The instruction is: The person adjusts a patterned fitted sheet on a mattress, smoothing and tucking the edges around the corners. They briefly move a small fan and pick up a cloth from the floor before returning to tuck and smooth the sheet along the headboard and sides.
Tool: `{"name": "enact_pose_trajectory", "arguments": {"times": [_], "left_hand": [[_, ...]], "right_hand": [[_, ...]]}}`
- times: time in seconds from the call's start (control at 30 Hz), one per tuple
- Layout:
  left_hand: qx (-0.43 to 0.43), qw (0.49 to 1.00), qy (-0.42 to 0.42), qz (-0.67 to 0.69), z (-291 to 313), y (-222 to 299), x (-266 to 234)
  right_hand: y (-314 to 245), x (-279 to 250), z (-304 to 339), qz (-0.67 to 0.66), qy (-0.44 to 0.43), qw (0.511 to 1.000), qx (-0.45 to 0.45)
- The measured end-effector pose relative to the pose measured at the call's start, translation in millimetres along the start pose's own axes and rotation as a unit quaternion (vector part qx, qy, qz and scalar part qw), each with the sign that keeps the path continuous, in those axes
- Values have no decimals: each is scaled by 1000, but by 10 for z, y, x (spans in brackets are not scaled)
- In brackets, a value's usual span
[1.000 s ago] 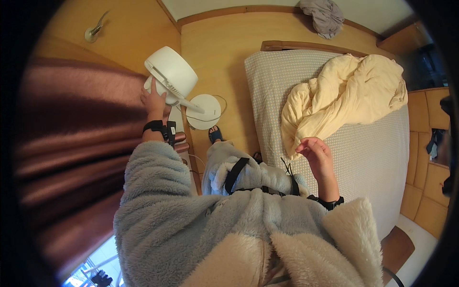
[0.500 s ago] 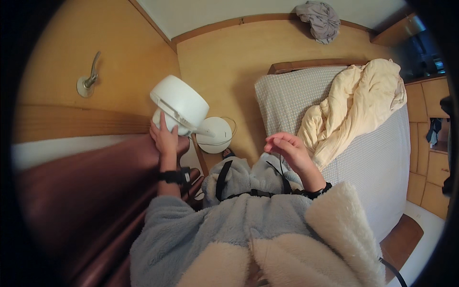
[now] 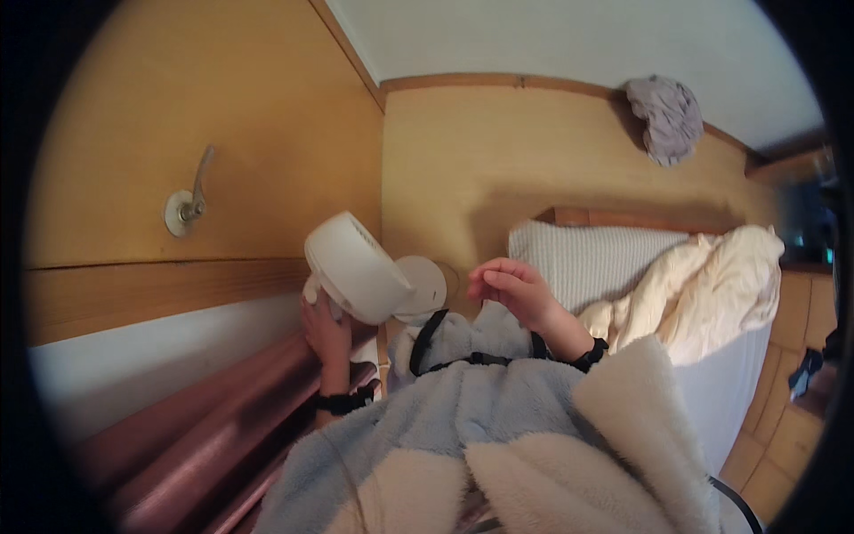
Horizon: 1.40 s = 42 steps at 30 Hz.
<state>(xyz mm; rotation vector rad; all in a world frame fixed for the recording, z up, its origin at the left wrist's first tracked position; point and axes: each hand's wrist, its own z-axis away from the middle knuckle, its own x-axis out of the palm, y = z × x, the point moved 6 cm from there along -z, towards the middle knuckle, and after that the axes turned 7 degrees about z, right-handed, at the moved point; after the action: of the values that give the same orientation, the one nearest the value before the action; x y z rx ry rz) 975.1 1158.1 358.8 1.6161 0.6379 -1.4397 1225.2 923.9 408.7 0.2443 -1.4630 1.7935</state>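
Observation:
A white standing fan (image 3: 356, 271) is just ahead of me on the left, its drum-shaped head tilted. Its round white base (image 3: 425, 287) is on the floor, partly hidden behind the head. My left hand (image 3: 327, 331) grips the back of the head, fingers curled around the rear housing. My right hand (image 3: 518, 289) hangs in the air to the right of the fan, with loosely bent fingers and nothing visible in it. Black bands circle both wrists.
A wooden door with a metal handle (image 3: 185, 212) rises on the left, above a reddish-brown curtain (image 3: 178, 427). To the right is a bed (image 3: 578, 258) with a crumpled cream blanket (image 3: 703, 285). A bundle of greyish cloth (image 3: 667, 120) lies by the far wall.
My view has tilted up, so the room sits lower in the picture. The fan's head has turned, its front now facing more to the right. My left hand has stayed on it.

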Motion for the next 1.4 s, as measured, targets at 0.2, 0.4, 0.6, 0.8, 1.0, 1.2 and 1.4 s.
{"name": "enact_pose_trajectory", "arguments": {"times": [0.2,0.4,0.6,0.8,1.0,1.2,1.4], "left_hand": [[-109,993,18,-46,279,102,34],[-228,971,-20,70,730,37,294],[-210,958,-48,190,901,89,274],[-218,908,181,309,368,1008,-434],[-114,734,-42,668,-858,2348,120],[-153,749,-146,628,-1959,2760,485],[-53,783,-248,568,-3338,3646,659]], "right_hand": [[-509,-340,-515,-8,-37,997,66],[-671,-411,-953,30,-107,985,130],[-667,-464,-1247,101,-138,963,207],[-1016,-761,-1284,140,-111,962,205],[-1436,-1289,-1318,64,-53,989,122],[-1790,-1989,-1466,-30,82,996,35],[-2418,-2555,-1924,-107,172,978,-51]]}}
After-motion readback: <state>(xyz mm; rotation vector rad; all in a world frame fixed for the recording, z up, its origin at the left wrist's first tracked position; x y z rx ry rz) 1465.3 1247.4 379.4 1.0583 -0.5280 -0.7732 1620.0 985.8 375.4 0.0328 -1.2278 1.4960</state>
